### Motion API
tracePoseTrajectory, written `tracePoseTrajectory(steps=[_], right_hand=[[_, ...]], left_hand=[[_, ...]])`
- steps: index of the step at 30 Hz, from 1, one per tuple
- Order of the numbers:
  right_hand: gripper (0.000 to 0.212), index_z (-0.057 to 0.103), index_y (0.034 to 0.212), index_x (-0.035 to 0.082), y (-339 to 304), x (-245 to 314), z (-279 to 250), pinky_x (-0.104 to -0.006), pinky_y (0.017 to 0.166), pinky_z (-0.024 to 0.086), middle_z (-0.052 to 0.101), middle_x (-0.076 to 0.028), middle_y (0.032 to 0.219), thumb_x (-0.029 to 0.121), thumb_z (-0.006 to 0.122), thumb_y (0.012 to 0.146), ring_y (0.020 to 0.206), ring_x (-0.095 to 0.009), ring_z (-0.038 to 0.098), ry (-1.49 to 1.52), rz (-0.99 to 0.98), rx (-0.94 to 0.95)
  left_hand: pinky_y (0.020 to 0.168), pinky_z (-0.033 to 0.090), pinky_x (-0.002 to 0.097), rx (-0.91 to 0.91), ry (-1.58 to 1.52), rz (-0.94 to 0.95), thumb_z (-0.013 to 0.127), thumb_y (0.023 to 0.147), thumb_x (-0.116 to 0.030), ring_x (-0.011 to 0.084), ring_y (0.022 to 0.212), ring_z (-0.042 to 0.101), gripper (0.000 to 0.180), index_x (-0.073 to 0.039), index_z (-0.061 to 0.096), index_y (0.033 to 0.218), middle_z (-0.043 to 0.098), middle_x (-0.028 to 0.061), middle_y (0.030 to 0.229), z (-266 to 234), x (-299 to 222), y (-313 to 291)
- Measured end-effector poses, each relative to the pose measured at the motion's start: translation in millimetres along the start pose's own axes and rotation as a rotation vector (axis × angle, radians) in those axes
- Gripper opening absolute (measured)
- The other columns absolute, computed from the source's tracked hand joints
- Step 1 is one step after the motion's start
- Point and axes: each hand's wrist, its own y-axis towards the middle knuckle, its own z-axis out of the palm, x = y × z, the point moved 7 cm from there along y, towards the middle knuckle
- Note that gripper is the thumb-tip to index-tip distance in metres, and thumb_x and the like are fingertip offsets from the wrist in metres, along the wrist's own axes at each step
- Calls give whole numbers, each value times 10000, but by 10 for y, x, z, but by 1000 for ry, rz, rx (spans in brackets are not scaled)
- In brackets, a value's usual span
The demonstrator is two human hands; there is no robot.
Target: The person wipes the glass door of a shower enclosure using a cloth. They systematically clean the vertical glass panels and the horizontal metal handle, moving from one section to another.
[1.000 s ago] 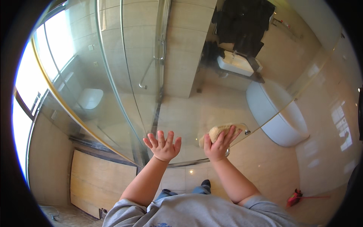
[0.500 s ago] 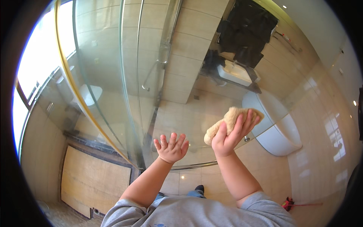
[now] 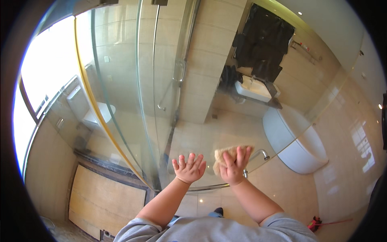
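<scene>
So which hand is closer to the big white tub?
The right. The right hand, holding the tan cloth, is left of the tub with a gap between; the left hand is even farther left.

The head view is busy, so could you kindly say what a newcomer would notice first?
Probably the right hand, low and right of centre, holding a tan cloth, with the open left hand to its left. Next come the black sheeting above the white washbasin at upper right, and the white tub at right.
</scene>
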Motion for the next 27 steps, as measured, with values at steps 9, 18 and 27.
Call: tracePoseTrajectory(steps=[9, 18, 27], right_hand=[[598, 445, 1413, 161, 307, 68, -18, -656, 1120, 112, 310, -258, 1521, 249, 663, 863, 1426, -513, 163, -33, 60, -93], [511, 562, 1386, 256, -183, 225, 244, -534, 1171, 17, 351, -57, 1563, 523, 485, 956, 1497, -338, 92, 158, 56, 62], [640, 499, 1400, 59, 29, -86, -146, -505, 1169, 94, 350, -197, 1535, 509, 236, 1029, 1459, -389, 213, 1136, 151, 320]], left_hand=[[1183, -3, 553, 22, 4, 9, 503, 932, -386, 404, 1495, 75, 562, -164, 468, 1448, 203, 119, 1616, 24, -34, -64], [1176, 125, 550, 302, -132, -229, 637, 870, -229, 399, 1450, 254, 416, -106, 614, 1267, 397, 155, 1509, -297, 48, -163], [1149, 179, 588, 315, -58, -314, 569, 882, -321, 503, 1390, 280, 496, -30, 594, 1282, 376, 253, 1473, -245, -1007, 14]])
